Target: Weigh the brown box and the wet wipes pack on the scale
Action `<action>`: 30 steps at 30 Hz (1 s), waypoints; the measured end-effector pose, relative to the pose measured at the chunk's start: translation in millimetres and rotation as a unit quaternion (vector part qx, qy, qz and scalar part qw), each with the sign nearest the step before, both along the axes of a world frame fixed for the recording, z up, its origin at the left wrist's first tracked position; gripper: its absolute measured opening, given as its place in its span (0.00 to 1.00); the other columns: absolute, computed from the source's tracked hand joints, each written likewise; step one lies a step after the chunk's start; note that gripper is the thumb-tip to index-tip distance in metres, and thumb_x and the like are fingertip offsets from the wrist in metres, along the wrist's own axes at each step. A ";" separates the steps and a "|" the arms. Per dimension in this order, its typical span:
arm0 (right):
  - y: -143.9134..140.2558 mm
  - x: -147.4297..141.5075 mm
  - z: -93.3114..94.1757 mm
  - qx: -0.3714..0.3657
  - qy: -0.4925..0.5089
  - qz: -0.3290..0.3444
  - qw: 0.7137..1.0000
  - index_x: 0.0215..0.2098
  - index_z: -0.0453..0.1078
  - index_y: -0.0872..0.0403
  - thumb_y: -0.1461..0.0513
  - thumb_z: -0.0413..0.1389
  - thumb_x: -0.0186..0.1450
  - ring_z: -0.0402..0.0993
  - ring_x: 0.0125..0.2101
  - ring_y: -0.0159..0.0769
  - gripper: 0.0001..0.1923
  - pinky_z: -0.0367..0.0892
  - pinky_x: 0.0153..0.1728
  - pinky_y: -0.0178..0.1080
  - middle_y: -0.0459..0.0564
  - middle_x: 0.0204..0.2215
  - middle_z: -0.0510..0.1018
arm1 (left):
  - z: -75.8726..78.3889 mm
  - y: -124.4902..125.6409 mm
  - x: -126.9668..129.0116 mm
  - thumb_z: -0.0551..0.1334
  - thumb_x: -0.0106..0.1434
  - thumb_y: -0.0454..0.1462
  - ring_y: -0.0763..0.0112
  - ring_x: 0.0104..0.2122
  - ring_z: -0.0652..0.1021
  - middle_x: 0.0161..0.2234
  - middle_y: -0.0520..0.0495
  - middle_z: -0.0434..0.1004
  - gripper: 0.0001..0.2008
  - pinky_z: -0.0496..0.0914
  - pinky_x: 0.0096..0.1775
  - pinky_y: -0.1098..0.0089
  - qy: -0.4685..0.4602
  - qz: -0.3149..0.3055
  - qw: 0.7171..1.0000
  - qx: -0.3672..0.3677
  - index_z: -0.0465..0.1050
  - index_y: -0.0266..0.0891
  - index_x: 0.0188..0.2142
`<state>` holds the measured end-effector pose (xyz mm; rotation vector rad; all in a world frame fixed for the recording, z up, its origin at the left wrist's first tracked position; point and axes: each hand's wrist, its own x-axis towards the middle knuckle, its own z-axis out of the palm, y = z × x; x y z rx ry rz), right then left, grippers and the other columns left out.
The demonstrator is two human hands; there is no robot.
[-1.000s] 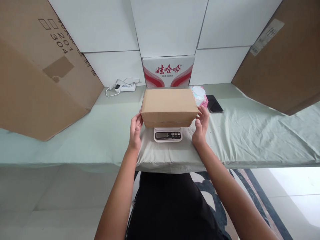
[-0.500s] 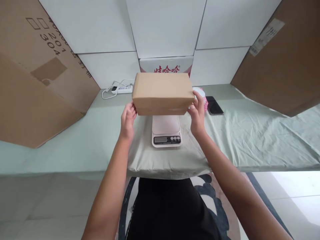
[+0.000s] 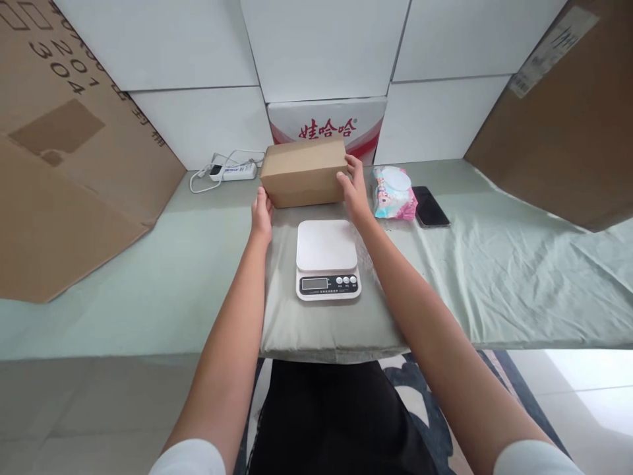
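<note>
Both hands grip a plain brown cardboard box (image 3: 304,175) at the back of the table, behind a white kitchen scale (image 3: 327,247). My left hand (image 3: 262,212) is closed on the box's lower left corner, its fingertips partly hidden. On the right end, my right hand (image 3: 354,186) has its thumb on the near face and its fingers at the far side. Nothing lies on the scale's platform, and its display looks blank. Whether the box's underside touches the cloth cannot be made out.
A pack of wipes (image 3: 394,192) and a black phone (image 3: 429,206) lie to the right. A power strip (image 3: 233,172) with a white cable is at the back left. Large cardboard panels (image 3: 74,198) flank the green tablecloth (image 3: 212,277). A white carton with red lettering (image 3: 326,119) stands behind.
Both hands have carried the cardboard box away from me, down and slightly left, from above the scale to behind it. The scale's platform and the wipes have come into full view.
</note>
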<state>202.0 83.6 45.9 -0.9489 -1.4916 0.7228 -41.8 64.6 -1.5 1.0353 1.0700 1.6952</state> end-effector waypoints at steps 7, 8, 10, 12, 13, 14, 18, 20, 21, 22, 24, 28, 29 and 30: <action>6.1 2.9 -16.3 -0.062 0.005 0.012 0.998 0.69 0.52 0.48 0.41 0.51 0.71 0.69 0.69 0.40 0.36 0.66 0.69 0.47 0.58 0.72 0.68 | -5.5 4.6 3.0 0.56 0.68 0.68 0.58 0.80 0.56 0.78 0.44 0.61 0.44 0.51 0.78 0.56 0.016 0.006 1.000 0.009 0.67 0.48 0.73; 6.4 2.6 -14.7 -0.072 0.005 0.011 0.997 0.69 0.52 0.47 0.41 0.51 0.71 0.70 0.69 0.40 0.35 0.66 0.69 0.48 0.57 0.71 0.69 | -5.9 4.3 2.8 0.56 0.68 0.68 0.58 0.80 0.55 0.78 0.45 0.60 0.44 0.51 0.78 0.56 0.017 0.005 1.000 0.007 0.67 0.48 0.73; 6.3 4.0 -8.4 -0.090 0.000 -0.001 0.996 0.68 0.55 0.48 0.43 0.51 0.72 0.70 0.68 0.40 0.32 0.66 0.70 0.49 0.56 0.69 0.72 | -6.2 2.7 1.8 0.55 0.68 0.68 0.57 0.80 0.55 0.78 0.45 0.59 0.44 0.51 0.78 0.56 0.020 0.001 1.000 0.000 0.66 0.48 0.74; 4.7 10.1 2.3 -0.086 -0.024 -0.025 0.996 0.67 0.59 0.51 0.48 0.50 0.73 0.70 0.68 0.40 0.28 0.65 0.70 0.49 0.57 0.69 0.73 | -5.9 0.5 0.3 0.54 0.69 0.68 0.57 0.80 0.54 0.79 0.44 0.56 0.45 0.51 0.78 0.56 0.020 0.004 1.000 -0.007 0.64 0.46 0.75; 3.1 15.5 9.4 -0.075 -0.035 -0.037 0.996 0.66 0.60 0.52 0.50 0.50 0.73 0.69 0.69 0.40 0.27 0.65 0.71 0.48 0.58 0.69 0.72 | -5.7 -0.6 -0.6 0.54 0.69 0.68 0.57 0.80 0.53 0.80 0.43 0.54 0.46 0.50 0.78 0.56 0.018 0.011 1.000 -0.010 0.63 0.46 0.75; 1.0 22.5 17.5 -0.056 -0.047 -0.055 0.996 0.66 0.61 0.53 0.53 0.50 0.73 0.68 0.70 0.39 0.26 0.64 0.71 0.46 0.59 0.70 0.71 | -5.5 -1.8 -1.4 0.53 0.69 0.68 0.57 0.80 0.53 0.81 0.43 0.51 0.46 0.50 0.78 0.57 0.015 0.021 1.000 -0.014 0.62 0.45 0.76; -7.7 56.7 53.4 -0.023 -0.189 -0.204 0.960 0.69 0.60 0.51 0.57 0.54 0.71 0.63 0.73 0.47 0.29 0.58 0.74 0.54 0.59 0.71 0.69 | -5.6 -4.9 -4.2 0.51 0.68 0.70 0.56 0.81 0.49 0.82 0.40 0.47 0.50 0.49 0.78 0.57 0.010 0.059 0.998 -0.011 0.60 0.42 0.77; -8.1 69.1 66.6 -0.119 -0.295 -0.290 0.903 0.70 0.61 0.52 0.57 0.62 0.68 0.63 0.73 0.60 0.34 0.59 0.71 0.65 0.66 0.71 0.68 | -5.3 -5.5 -4.7 0.51 0.68 0.70 0.56 0.81 0.49 0.81 0.40 0.47 0.50 0.49 0.78 0.56 0.009 0.068 0.998 -0.007 0.61 0.42 0.77; -6.9 72.8 70.5 -0.184 -0.335 -0.310 0.870 0.70 0.61 0.54 0.56 0.66 0.65 0.64 0.71 0.66 0.39 0.60 0.69 0.69 0.70 0.70 0.68 | -4.8 -5.6 -4.8 0.50 0.68 0.70 0.56 0.81 0.49 0.81 0.40 0.48 0.50 0.50 0.78 0.56 0.006 0.070 0.998 -0.006 0.61 0.43 0.77; -4.9 75.0 72.7 -0.243 -0.365 -0.317 0.841 0.70 0.62 0.56 0.56 0.69 0.62 0.66 0.70 0.69 0.42 0.63 0.66 0.71 0.74 0.69 0.68 | -4.1 -5.7 -4.7 0.50 0.69 0.70 0.57 0.81 0.49 0.82 0.41 0.48 0.49 0.50 0.78 0.57 0.003 0.071 0.997 -0.008 0.61 0.44 0.76; 0.4 76.3 72.7 -0.313 -0.402 -0.300 0.806 0.69 0.64 0.60 0.57 0.71 0.60 0.69 0.67 0.70 0.43 0.68 0.62 0.69 0.77 0.67 0.69 | -2.2 -6.0 -4.6 0.49 0.71 0.68 0.59 0.81 0.49 0.82 0.42 0.48 0.46 0.50 0.78 0.58 -0.005 0.071 0.997 -0.013 0.60 0.45 0.77; 10.0 80.3 67.9 -0.317 -0.428 -0.279 0.799 0.65 0.69 0.63 0.60 0.68 0.61 0.72 0.64 0.64 0.36 0.73 0.60 0.62 0.75 0.61 0.76 | 0.3 -6.3 -6.2 0.48 0.74 0.63 0.62 0.81 0.49 0.82 0.41 0.47 0.42 0.49 0.78 0.59 -0.014 0.068 0.997 -0.026 0.58 0.43 0.77; 11.5 83.9 67.5 -0.315 -0.425 -0.279 0.801 0.64 0.71 0.63 0.60 0.67 0.61 0.74 0.63 0.64 0.35 0.74 0.59 0.61 0.74 0.59 0.78 | 0.2 -6.1 -7.0 0.48 0.74 0.64 0.62 0.81 0.49 0.82 0.42 0.47 0.43 0.49 0.78 0.59 -0.013 0.066 0.997 -0.026 0.58 0.43 0.77; 12.4 88.7 67.6 -0.314 -0.415 -0.276 0.808 0.63 0.72 0.62 0.59 0.68 0.62 0.76 0.61 0.63 0.33 0.75 0.57 0.60 0.73 0.57 0.79 | -0.3 -5.6 -7.8 0.48 0.74 0.64 0.62 0.81 0.49 0.82 0.42 0.47 0.43 0.49 0.78 0.59 -0.010 0.064 0.998 -0.025 0.58 0.43 0.77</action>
